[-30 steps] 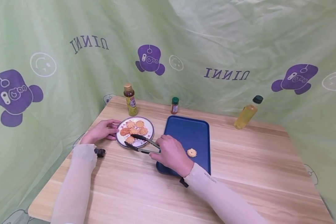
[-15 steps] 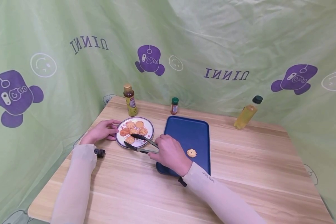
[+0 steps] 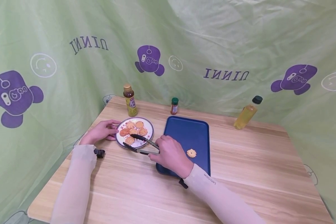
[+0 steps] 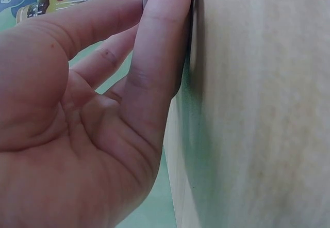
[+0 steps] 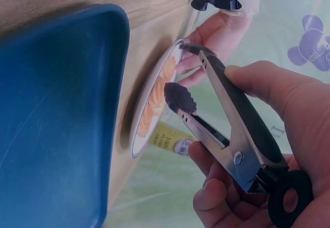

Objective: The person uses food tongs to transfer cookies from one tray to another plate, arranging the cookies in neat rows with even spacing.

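Nearest the camera, the right hand [image 3: 170,152] lies over the near left corner of the blue tray [image 3: 194,132], its fingers curled round the handles of a pair of black-tipped metal tongs [image 3: 141,144]. The wrist view shows the thumb along the top arm and the other fingers wrapped under the lower one, with the tongs [image 5: 227,130] spread apart at the tips and nothing held between them. One tip hangs over the near part of the plate [image 3: 149,124], the other reaches just past its near rim. Across the table [image 3: 240,168] to the left, the left hand [image 3: 100,130] rests beside the plate with its fingers nearly straight and relaxed, the fingertips [image 4: 165,11] touching the plate's left edge; it grips nothing. A small black clip [image 3: 99,152] lies on the wood just by the left sleeve. The white plate holds several piped butter cookies [image 3: 134,129], which sit close together between the two hands. One more cookie [image 3: 191,152] lies alone on the tray, just right of the right hand. Farther back stand a brown-capped sauce bottle [image 3: 130,99] behind the plate, a small green-lidded spice jar [image 3: 175,105] behind the tray, and a bottle of yellow oil [image 3: 247,113] well off to the right, before the green cloth backdrop [image 3: 212,37].
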`<state>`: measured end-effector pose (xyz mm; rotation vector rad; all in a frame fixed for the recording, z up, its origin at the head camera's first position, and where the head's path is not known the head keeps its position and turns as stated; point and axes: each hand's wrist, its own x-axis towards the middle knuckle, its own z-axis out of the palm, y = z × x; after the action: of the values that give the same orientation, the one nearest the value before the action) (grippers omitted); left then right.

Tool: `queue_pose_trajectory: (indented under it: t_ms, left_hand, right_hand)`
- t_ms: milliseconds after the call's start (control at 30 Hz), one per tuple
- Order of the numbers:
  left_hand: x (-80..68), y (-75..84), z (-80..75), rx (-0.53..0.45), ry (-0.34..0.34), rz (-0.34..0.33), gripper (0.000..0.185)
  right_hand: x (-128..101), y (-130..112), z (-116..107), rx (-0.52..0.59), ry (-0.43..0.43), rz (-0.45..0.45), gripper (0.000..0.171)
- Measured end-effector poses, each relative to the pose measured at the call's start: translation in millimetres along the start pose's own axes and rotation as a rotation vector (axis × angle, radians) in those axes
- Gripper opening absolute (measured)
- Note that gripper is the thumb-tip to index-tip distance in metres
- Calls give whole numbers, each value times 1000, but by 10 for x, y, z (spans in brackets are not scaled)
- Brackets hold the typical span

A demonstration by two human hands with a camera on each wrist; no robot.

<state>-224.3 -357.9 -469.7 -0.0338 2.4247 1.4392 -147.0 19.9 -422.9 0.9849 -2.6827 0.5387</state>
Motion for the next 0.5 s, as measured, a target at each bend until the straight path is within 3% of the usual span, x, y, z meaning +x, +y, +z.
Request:
queue_pose_trajectory:
  t_ms: [500]
  left_hand:
    - [23, -26, -3, -14, -2, 6, 60]
  right_hand:
    - [-197, 71, -217, 70, 1, 54, 40]
